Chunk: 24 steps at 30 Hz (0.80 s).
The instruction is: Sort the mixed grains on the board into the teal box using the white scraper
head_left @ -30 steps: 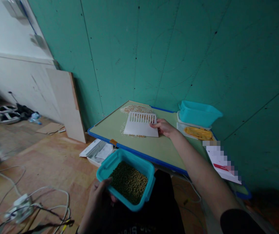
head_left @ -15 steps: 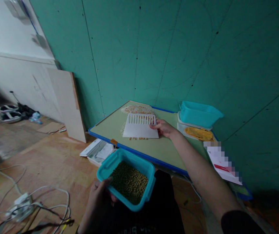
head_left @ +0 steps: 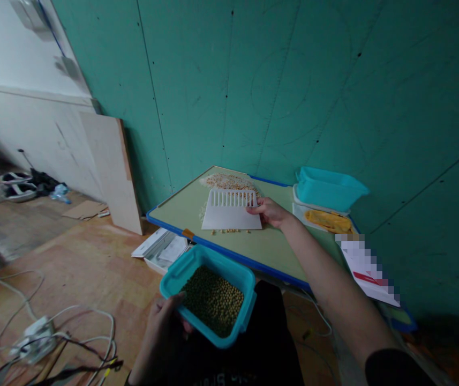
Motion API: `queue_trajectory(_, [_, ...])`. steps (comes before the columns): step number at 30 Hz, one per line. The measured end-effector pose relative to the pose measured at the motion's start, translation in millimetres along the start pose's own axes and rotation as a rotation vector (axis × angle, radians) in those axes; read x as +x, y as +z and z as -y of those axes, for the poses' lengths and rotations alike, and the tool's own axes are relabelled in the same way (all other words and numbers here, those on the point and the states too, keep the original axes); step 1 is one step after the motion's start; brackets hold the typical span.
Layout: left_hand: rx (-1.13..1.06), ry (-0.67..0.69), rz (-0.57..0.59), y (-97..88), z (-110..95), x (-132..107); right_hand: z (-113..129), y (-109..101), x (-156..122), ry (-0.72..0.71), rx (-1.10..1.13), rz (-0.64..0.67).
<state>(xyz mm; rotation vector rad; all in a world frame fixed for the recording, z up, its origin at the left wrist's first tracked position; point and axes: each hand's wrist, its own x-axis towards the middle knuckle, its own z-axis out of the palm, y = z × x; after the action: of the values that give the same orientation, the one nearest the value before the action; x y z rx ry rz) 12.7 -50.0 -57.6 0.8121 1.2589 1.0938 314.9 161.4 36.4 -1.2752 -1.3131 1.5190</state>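
Note:
My left hand [head_left: 165, 324] grips the near corner of a teal plastic tub [head_left: 181, 268] filled with small green-brown beans [head_left: 212, 300], held below the table's front edge. My right hand [head_left: 270, 210] reaches over the green table [head_left: 261, 246] and holds the right edge of a white slotted scraper [head_left: 231, 210], which stands on its lower edge. A few pale beans [head_left: 229, 231] lie along the scraper's near edge. A larger pile of pale beans [head_left: 229, 181] lies behind it at the table's far corner.
A second teal tub [head_left: 328, 187] sits on a white tray with something yellow [head_left: 328, 220] at the table's right. Papers [head_left: 368, 268] lie on the near right. On the floor are a white box [head_left: 160, 249], a leaning board [head_left: 112, 171] and cables with a power strip [head_left: 32, 338].
The scraper has slid a little toward me, and a thin row of pale beans now shows at its near edge. The tub in my left hand has stayed put.

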Motion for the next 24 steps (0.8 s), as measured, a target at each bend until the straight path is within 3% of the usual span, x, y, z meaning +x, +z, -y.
queue_trajectory(8, [-0.024, -0.013, 0.001, 1.3, 0, 1, 0, 1, 0, 0.031, 0.023, 0.008])
queue_trajectory(15, [-0.015, 0.020, -0.058, 8.0, -12, -9, -2, -1, 1, 0.036, 0.038, 0.007])
queue_trajectory(24, [-0.032, -0.014, -0.017, 1.0, 3, 1, 0, -2, -3, 0.031, 0.041, 0.032])
